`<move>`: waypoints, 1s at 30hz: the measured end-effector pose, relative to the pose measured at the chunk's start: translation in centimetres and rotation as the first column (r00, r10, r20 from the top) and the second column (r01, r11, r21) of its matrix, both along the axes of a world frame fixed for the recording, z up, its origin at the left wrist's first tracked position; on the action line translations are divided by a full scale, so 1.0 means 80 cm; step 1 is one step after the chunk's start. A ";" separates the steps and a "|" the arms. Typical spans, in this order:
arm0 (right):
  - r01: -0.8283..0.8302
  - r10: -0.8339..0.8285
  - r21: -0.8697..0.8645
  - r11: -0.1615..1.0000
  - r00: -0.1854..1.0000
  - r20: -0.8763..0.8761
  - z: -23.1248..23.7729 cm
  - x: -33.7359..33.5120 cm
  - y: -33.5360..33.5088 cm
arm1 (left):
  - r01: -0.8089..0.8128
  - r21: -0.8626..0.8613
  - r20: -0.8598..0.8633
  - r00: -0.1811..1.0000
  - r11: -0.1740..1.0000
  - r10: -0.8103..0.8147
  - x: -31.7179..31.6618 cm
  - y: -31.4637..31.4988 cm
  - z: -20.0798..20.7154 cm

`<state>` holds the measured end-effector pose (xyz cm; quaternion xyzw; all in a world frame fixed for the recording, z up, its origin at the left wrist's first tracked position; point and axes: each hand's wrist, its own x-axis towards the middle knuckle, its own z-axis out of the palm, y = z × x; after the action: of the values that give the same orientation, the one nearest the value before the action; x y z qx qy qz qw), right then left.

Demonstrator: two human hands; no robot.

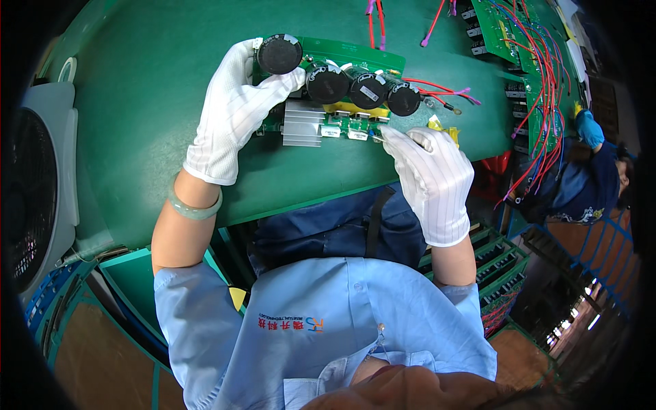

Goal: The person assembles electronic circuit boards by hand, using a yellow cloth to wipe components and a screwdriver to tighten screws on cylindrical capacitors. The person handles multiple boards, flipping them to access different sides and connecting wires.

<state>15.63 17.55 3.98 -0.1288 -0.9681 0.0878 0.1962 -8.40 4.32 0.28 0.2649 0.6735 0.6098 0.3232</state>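
A green circuit board [355,52] lies on the green tabletop with several large black cylindrical capacitors [368,91] standing along it. A silver finned heat sink [302,124] and small white components [357,134] sit on its near side. My left hand [232,102], in a white striped glove, grips the board's left end, thumb against the capacitors. At the near right edge of the board, my gloved right hand [434,174] is closed in a pinch. Something thin and bluish shows at its fingertips; what it is stays too small to tell. Red wires [437,89] run off the board's right end.
More boards with bundled red and blue wires [543,89] lie at the far right. A fan [34,184] stands at the left edge. Loose red wires [376,24] rest at the back. Another person in dark clothing [570,181] is at the right, near racked boards [502,263].
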 end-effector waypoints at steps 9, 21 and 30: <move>0.015 -0.014 0.035 0.999 1.000 -0.018 -0.001 -0.002 0.000 | 0.032 -0.011 0.048 0.998 0.999 -0.031 -0.004 0.001 0.006; -0.068 0.070 -0.056 0.996 0.997 0.036 0.012 0.024 -0.010 | 0.015 -0.009 0.086 0.996 1.000 -0.014 -0.002 0.003 0.005; -0.063 0.069 -0.048 0.997 0.989 0.134 -0.009 0.055 -0.025 | 0.058 0.049 -0.034 0.998 0.997 -0.056 0.005 0.001 0.012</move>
<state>20.07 15.52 3.24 -0.1067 -0.9807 0.1063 0.1243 -7.97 4.42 1.26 0.3020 0.6555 0.6124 0.3226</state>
